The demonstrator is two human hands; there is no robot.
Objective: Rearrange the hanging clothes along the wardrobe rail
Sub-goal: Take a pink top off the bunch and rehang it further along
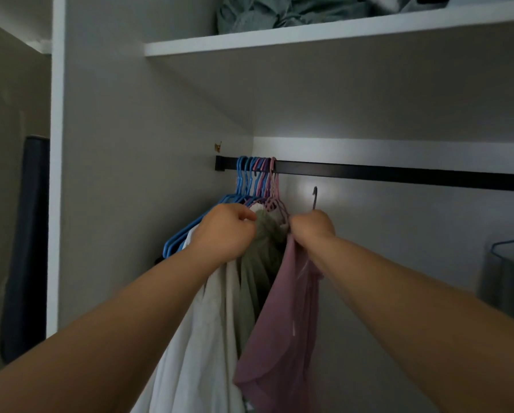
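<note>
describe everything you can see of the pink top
The pink top is a dusty mauve garment of soft, thin-looking fabric, hanging in loose folds at the right edge of the bunched clothes. The right hand grips it at its top, below the rail, with a dark hook rising above the fist. Its left side lies against the green garment. Its hem runs out of view.

rail [398,173]: black
left hangers [243,180]: blue
right hangers [272,186]: pink, some purple
loose hook [314,198]: dark grey
shirt [202,338]: white, plain
middle garment [264,251]: sage green, plain
top [282,323]: dusty pink, plain
shelf [309,34]: white
bundle on shelf [279,13]: grey-green
wardrobe walls [130,144]: pale grey
frame [56,174]: white
</note>
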